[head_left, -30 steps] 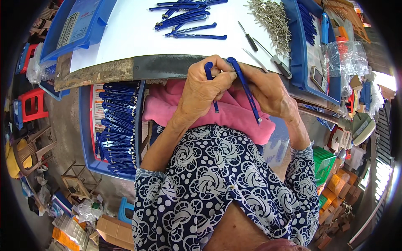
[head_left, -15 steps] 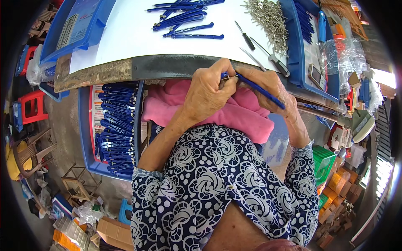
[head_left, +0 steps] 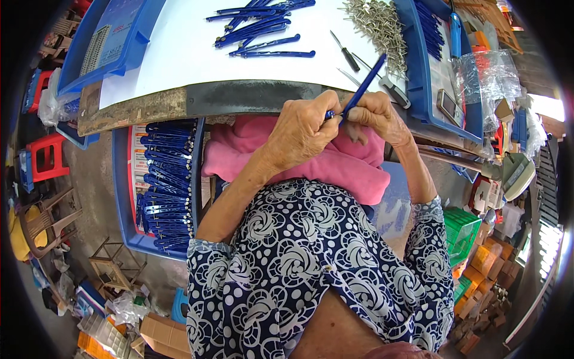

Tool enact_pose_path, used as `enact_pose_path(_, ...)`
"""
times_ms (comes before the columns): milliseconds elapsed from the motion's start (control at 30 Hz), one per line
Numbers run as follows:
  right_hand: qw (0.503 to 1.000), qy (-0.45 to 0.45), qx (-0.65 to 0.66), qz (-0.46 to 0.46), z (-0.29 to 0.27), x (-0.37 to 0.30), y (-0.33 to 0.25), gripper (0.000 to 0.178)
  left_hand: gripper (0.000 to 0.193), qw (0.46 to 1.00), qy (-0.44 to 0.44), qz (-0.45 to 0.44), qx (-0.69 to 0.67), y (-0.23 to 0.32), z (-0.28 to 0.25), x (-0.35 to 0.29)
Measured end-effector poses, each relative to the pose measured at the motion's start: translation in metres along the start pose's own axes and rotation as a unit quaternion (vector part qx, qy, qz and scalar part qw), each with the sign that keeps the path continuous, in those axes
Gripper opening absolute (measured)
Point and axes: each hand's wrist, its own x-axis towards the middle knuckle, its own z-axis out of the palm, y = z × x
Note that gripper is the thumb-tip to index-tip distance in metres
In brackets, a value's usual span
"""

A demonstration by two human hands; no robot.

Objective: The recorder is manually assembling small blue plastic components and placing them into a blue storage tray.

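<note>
L hand [head_left: 305, 130] is gripping a part-hidden blue piece [head_left: 329, 114], R hand [head_left: 382, 116] pinching a long, slim, glossy blue strip [head_left: 366, 82], prob. light/stiff/slick, best held nr end.

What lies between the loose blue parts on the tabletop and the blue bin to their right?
In the head view, a heap of metal pins and some hand tools lie there.

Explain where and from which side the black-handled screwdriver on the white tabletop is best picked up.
Grip the black-handled screwdriver by its handle, probably from above and the person's near side. It lies flat, the handle nearer the person and thicker than the shaft, which points away. Small metal pieces lie to its right, so coming from there looks more awkward.
</note>
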Motion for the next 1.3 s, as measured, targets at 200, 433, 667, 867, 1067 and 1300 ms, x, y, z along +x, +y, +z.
enact_pose_path(200,0.988,0.059,0.120,0.077,0.007,0.002,0.005,0.025,0.008,1.000,0.010,0.023,0.007,-0.002,0.000,0.004)
enact_pose_path(433,0.957,0.098,0.268,0.059,0.018,0.016,0.005,0.020,0.007,0.999,0.041,0.002,-0.011,-0.009,-0.005,0.005)
enact_pose_path(667,0.961,0.266,0.081,0.013,0.038,0.026,-0.002,0.015,0.006,0.997,0.072,-0.029,0.006,-0.012,-0.009,0.006)
enact_pose_path(867,0.952,0.301,0.049,-0.019,0.051,0.027,-0.002,0.016,0.006,0.994,0.090,-0.048,-0.032,-0.010,-0.011,0.007)
enact_pose_path(1067,0.955,0.283,0.082,-0.031,0.050,0.022,-0.006,0.013,0.006,0.991,0.057,-0.090,-0.076,-0.004,-0.015,0.005)
enact_pose_path(1300,0.932,0.324,0.135,-0.090,0.061,0.018,-0.006,0.012,0.006,0.971,0.084,-0.078,-0.209,0.005,-0.007,0.006)
